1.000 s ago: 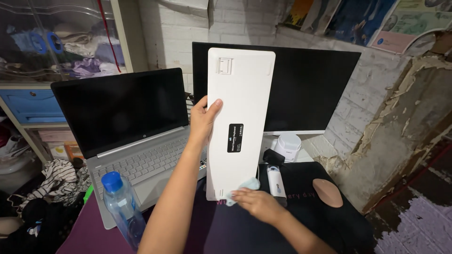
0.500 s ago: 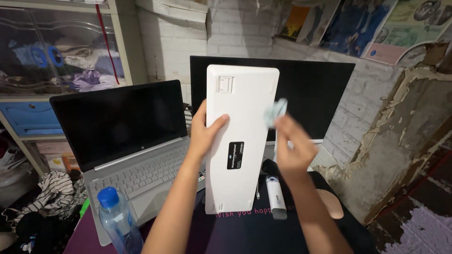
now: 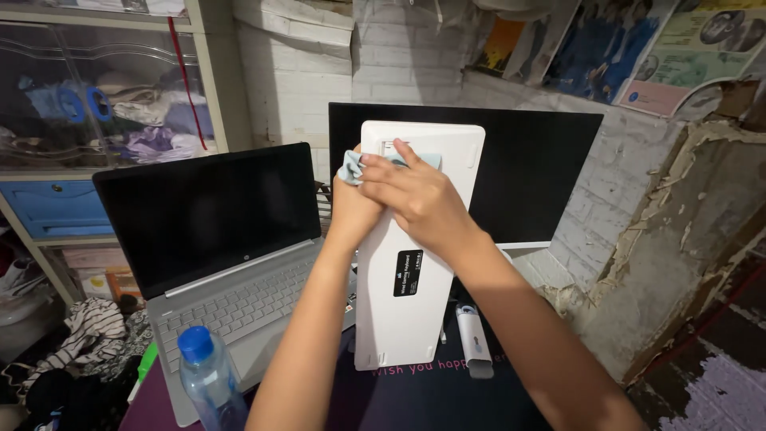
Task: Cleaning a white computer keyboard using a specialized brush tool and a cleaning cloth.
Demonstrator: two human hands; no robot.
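The white keyboard [image 3: 415,255] stands on end, underside facing the camera, in front of the dark monitor [image 3: 535,172], its lower edge on the dark surface [image 3: 431,399]. The left hand [image 3: 351,209] is closed round its left edge. The right hand [image 3: 415,195], fingers curled, presses a pale blue cloth [image 3: 351,166] against the keyboard's upper left corner, crossing over the left hand

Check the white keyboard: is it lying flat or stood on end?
Stood on end. The white keyboard has its underside toward the camera and its lower edge on the dark desk mat; the left hand grips its side.
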